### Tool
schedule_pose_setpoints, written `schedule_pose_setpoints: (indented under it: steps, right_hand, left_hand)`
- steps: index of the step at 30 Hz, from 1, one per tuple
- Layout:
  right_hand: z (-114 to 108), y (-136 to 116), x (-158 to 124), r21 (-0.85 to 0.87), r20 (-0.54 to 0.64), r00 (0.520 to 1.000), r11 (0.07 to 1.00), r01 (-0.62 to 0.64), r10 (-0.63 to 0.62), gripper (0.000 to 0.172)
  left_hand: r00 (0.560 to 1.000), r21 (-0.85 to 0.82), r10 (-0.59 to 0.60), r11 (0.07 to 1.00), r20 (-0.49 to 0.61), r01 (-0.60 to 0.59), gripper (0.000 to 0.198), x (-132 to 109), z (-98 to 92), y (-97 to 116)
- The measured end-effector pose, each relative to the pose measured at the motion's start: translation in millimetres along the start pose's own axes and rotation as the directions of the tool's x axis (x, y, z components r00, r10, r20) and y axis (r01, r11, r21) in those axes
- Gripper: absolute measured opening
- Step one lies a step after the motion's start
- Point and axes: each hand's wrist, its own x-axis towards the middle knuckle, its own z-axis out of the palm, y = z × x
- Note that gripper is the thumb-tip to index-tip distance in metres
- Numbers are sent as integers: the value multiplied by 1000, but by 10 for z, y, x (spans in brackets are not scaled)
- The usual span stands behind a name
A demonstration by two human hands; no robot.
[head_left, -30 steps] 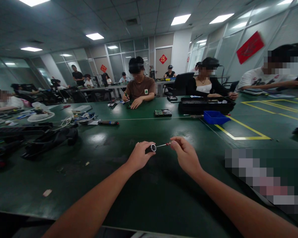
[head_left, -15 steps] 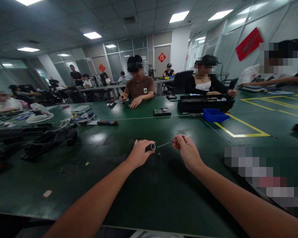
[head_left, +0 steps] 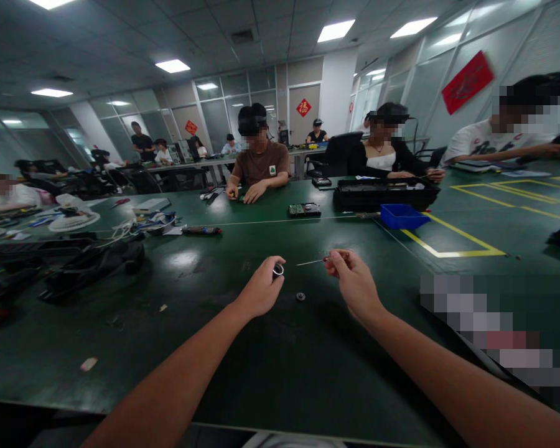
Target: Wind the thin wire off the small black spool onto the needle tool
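My left hand [head_left: 262, 287] is wrapped round a dark cylinder [head_left: 277, 271] whose silver-rimmed round end faces right; the rest of it is hidden by my fingers. In my right hand [head_left: 354, 280] is a screwdriver [head_left: 311, 262] with a thin metal shaft and a reddish handle. Its tip points left toward the cylinder, with a gap between them. On the green table below the two hands lies a small round grey part [head_left: 300, 297], touched by neither.
Ahead lie a hard drive [head_left: 305, 210], a blue bin [head_left: 404, 216] and a long black housing [head_left: 386, 194]. A dark pen-like tool [head_left: 201, 230], cables and black parts [head_left: 93, 264] lie to the left. A person in a brown shirt [head_left: 261, 165] sits opposite.
The cylinder has moved slightly left and up with my left hand, away from the screwdriver. The screwdriver's shaft is now nearly level. The small round part shows more fully on the table.
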Motion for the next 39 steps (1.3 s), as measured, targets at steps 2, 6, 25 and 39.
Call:
schedule_pose_setpoints:
  steps: [2,6,25,39]
  right_hand:
    - [6,2,-3,2,-7,1000,1000,7,-7,26]
    - [16,6,-6,8,-16,1000,1000,18,-18,26]
    - [-6,-51,-41,-27,10,1000,1000,-14,14,26]
    - [26,-45,-20,21,-5,1000,1000,-8,8,28]
  left_hand:
    - [996,78,33,996,79,-39,31,-25,16,29]
    - [963,264,121,947,240,-185,25,-56,120,58]
    - [996,-101,-23,994,89,32,22,32,-15,-4]
    - [757,-845,-604,517,-251,133,8,-135,-1225,-561]
